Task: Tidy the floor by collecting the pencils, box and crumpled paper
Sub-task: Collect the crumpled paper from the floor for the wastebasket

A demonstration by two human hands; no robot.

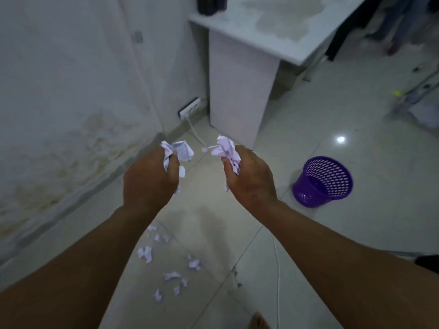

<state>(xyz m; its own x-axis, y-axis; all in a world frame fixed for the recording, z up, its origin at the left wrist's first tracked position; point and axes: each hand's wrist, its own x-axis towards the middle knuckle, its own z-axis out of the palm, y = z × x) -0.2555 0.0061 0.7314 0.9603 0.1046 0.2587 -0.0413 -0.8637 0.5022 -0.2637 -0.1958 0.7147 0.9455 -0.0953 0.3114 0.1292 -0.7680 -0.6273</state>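
Both hands are held out in front of me above the tiled floor. My left hand (149, 181) is shut on a wad of crumpled paper (181, 149) that sticks out past the fingers. My right hand (249, 176) grips a second wad of crumpled paper (224, 147). Several small scraps of crumpled paper (145, 254) lie scattered on the floor below and between my forearms. A purple mesh wastebasket (324, 182) stands on the floor to the right of my right hand. No pencils or box are in view.
A white desk (240, 91) stands ahead against the stained wall (71, 103). A wall socket (190, 108) feeds a white cable (278, 269) that runs across the floor. Metal poles and clutter (413, 96) sit at the far right. A bare foot (259, 320) shows at the bottom edge.
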